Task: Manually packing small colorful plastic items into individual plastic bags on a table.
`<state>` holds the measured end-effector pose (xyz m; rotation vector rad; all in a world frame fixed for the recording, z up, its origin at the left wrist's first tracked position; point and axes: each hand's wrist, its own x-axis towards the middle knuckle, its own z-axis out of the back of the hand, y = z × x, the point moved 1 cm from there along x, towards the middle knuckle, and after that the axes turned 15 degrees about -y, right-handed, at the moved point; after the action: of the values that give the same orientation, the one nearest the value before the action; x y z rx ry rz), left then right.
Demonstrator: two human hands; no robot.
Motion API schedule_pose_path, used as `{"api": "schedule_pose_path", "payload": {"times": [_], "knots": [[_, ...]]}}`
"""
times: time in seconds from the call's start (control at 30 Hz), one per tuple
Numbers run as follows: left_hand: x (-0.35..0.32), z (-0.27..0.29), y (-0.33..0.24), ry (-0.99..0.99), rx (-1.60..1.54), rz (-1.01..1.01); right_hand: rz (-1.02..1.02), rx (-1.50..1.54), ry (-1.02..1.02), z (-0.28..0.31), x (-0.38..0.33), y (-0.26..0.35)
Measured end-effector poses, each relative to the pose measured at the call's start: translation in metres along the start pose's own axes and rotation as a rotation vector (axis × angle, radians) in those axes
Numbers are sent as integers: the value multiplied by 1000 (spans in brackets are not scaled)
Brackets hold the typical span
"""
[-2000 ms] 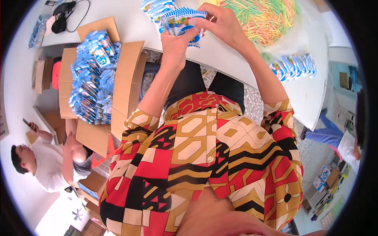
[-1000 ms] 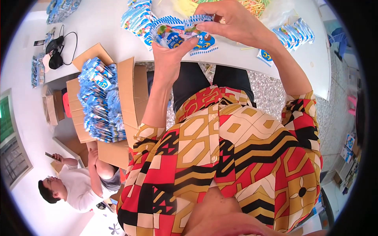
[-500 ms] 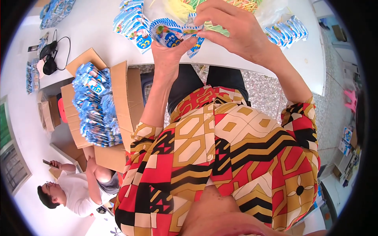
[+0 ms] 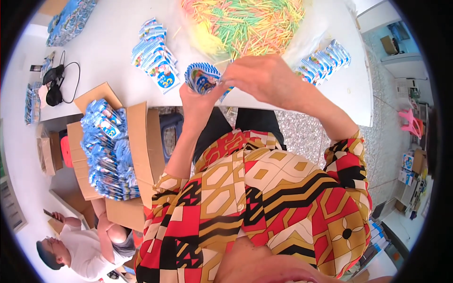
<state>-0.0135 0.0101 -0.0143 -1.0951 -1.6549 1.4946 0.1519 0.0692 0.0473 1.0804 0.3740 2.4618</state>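
My left hand (image 4: 197,98) grips a curled bundle of small blue and white packets (image 4: 202,78) just above the near edge of the white table (image 4: 108,52). My right hand (image 4: 257,74) pinches the same bundle from the right side, fingers closed over its top. Behind the hands lies a big clear bag of yellow, green and pink sticks (image 4: 245,21). A fanned row of the same blue packets (image 4: 155,56) lies to the left, and another row of packets (image 4: 325,59) lies to the right.
An open cardboard box (image 4: 111,155) heaped with blue packets stands on the floor at my left. A seated person (image 4: 75,247) is at the lower left. Black cables and a device (image 4: 54,85) lie on the table's far left. A pink stool (image 4: 413,123) stands at right.
The view has tilted so the table and the stick bag fill more of the top. Both hands have kept hold of the packet bundle, which now curls more tightly.
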Motion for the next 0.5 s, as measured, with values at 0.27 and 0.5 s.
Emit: {"api": "schedule_pose_path", "payload": {"times": [0.27, 0.5], "knots": [[7, 0, 12, 36, -127, 22, -20, 29, -40, -5, 4, -5], [17, -2, 20, 74, -284, 128, -564, 6, -189, 32, 3, -108]]}}
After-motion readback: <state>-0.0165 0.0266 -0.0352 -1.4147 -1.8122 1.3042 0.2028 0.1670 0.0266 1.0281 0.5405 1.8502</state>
